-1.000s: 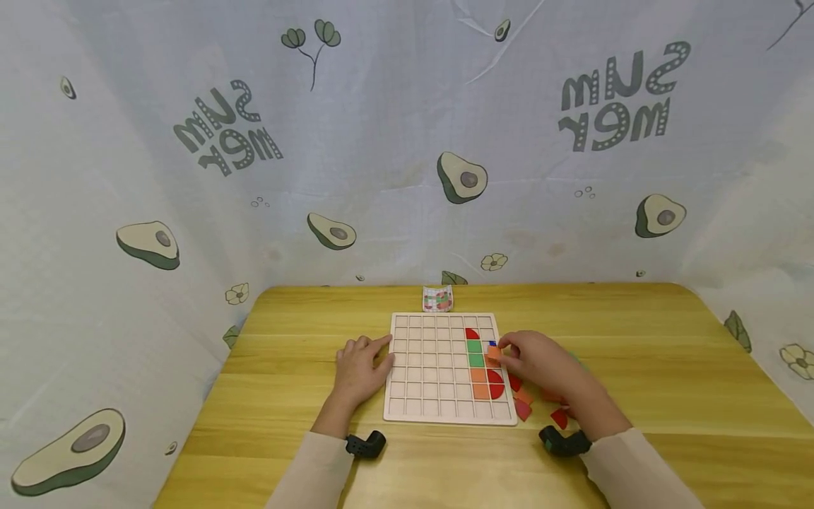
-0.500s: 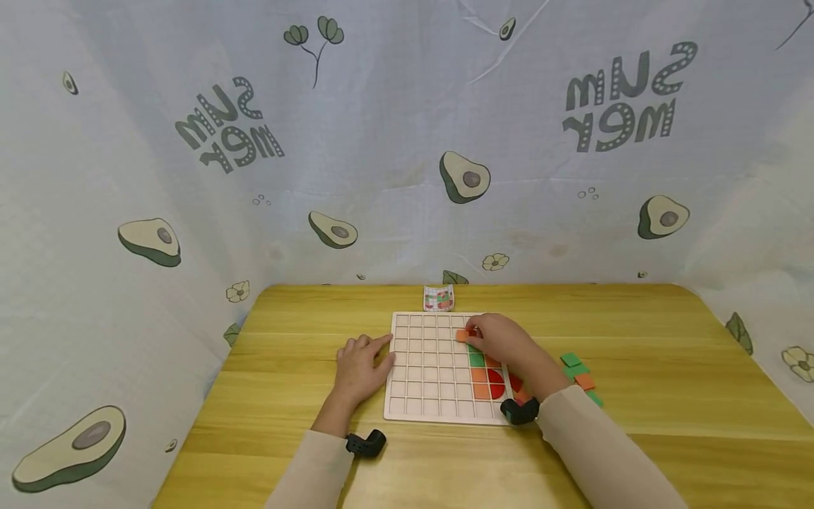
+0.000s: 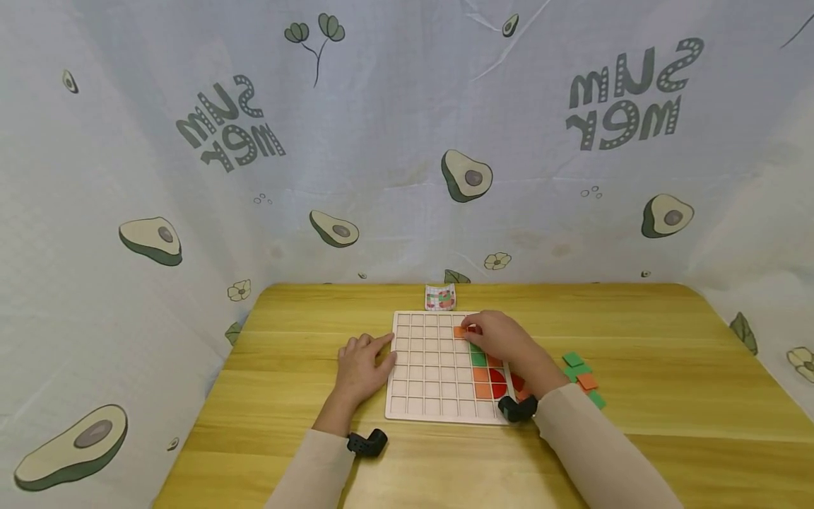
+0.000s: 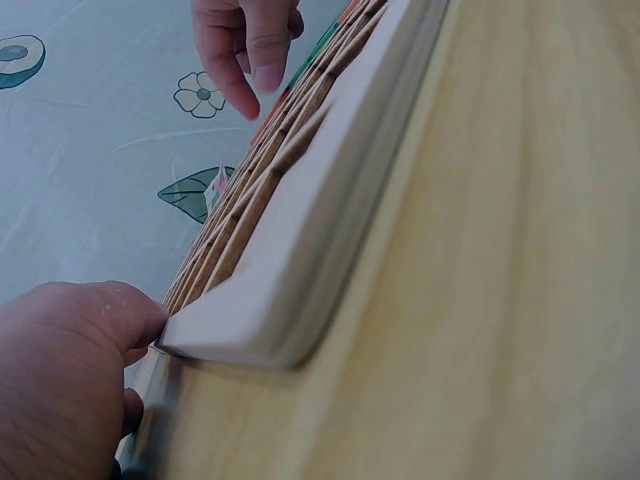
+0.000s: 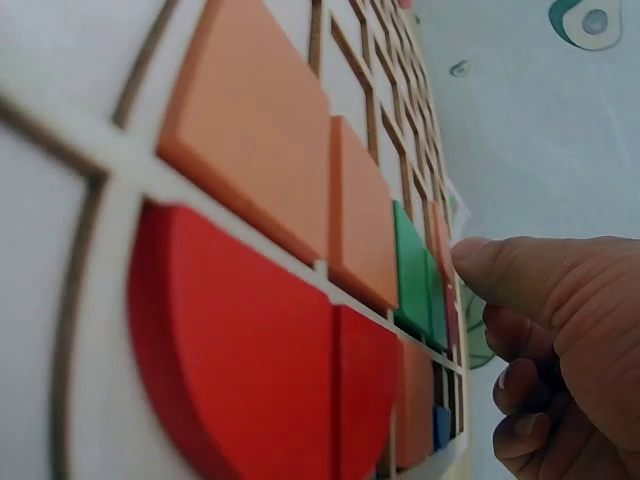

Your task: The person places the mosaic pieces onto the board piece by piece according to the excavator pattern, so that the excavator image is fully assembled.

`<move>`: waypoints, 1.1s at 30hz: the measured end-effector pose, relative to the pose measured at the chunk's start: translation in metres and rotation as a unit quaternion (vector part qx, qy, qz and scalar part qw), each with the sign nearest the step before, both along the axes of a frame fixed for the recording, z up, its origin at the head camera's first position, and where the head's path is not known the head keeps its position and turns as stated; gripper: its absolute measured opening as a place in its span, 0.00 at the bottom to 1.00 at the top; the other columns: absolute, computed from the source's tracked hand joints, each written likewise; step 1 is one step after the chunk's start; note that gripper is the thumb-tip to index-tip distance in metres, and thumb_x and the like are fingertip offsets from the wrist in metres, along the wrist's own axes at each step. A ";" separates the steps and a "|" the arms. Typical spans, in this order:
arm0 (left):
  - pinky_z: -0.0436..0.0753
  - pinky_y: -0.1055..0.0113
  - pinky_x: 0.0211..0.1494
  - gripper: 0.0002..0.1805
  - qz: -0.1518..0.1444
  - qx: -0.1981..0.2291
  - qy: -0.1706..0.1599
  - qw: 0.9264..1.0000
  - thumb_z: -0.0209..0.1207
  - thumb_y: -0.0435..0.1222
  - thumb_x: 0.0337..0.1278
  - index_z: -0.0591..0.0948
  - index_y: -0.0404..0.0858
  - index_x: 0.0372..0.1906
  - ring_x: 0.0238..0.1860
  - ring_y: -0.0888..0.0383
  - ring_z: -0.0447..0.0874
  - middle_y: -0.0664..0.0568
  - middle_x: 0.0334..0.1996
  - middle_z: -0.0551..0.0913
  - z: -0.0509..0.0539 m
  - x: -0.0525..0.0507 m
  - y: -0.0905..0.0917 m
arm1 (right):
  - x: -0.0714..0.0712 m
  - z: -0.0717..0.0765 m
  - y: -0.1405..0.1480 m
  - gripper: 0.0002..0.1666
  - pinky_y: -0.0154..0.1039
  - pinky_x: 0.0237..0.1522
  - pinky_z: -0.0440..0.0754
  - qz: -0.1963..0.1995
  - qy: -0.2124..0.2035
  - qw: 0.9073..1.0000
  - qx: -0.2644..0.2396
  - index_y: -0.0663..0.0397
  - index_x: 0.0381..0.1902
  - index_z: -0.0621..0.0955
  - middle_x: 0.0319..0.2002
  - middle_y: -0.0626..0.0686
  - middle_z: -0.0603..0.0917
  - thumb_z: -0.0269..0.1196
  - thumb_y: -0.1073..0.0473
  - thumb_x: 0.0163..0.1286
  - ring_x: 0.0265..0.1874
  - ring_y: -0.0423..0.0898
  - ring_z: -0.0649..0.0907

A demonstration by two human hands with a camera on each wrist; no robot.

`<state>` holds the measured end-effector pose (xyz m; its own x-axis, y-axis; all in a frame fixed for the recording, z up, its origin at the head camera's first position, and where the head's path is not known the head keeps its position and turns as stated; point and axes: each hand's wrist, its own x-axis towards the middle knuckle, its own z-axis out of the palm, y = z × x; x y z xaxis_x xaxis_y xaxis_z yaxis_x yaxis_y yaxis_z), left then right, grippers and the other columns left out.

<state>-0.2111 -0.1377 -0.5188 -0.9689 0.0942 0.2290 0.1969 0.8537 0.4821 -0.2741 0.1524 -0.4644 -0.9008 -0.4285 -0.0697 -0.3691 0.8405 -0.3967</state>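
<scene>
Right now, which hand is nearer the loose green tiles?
Right. The right hand is over the board, left of the green tiles; the left hand touches the board's left edge, farther off.

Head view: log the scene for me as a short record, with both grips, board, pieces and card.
board: gridded, flat on the table
left grip: touching the board's left edge
right grip: fingertips at an orange square; hold unclear
in the grid: green squares, red rounded pieces, blue piece
loose, right of board: green tiles, orange tile
card: at the board's far edge
</scene>
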 end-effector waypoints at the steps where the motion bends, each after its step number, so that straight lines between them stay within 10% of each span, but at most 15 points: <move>1: 0.62 0.59 0.46 0.24 0.000 -0.001 0.000 1.000 0.59 0.51 0.68 0.81 0.52 0.66 0.38 0.57 0.67 0.54 0.39 0.80 0.000 0.000 0.000 | 0.001 0.002 0.002 0.16 0.47 0.46 0.80 -0.008 -0.009 1.000 -0.006 0.54 0.55 0.85 0.37 0.51 0.86 0.64 0.54 0.74 0.37 0.48 0.80; 23: 0.63 0.58 0.47 0.24 0.000 -0.007 0.005 1.000 0.59 0.51 0.68 0.81 0.52 0.66 0.39 0.57 0.68 0.54 0.39 0.80 -0.001 0.000 -0.001 | 0.076 0.007 0.081 0.13 0.35 0.29 0.68 -0.034 -0.106 0.993 -0.044 0.46 0.49 0.87 0.26 0.47 0.74 0.70 0.58 0.66 0.26 0.43 0.72; 33: 0.62 0.60 0.46 0.24 0.000 -0.003 0.000 1.000 0.59 0.51 0.68 0.81 0.53 0.66 0.38 0.58 0.66 0.55 0.38 0.79 -0.003 0.000 -0.001 | 0.080 -0.001 0.083 0.16 0.34 0.27 0.66 -0.033 -0.085 0.995 -0.033 0.46 0.51 0.86 0.24 0.46 0.72 0.71 0.55 0.66 0.24 0.42 0.71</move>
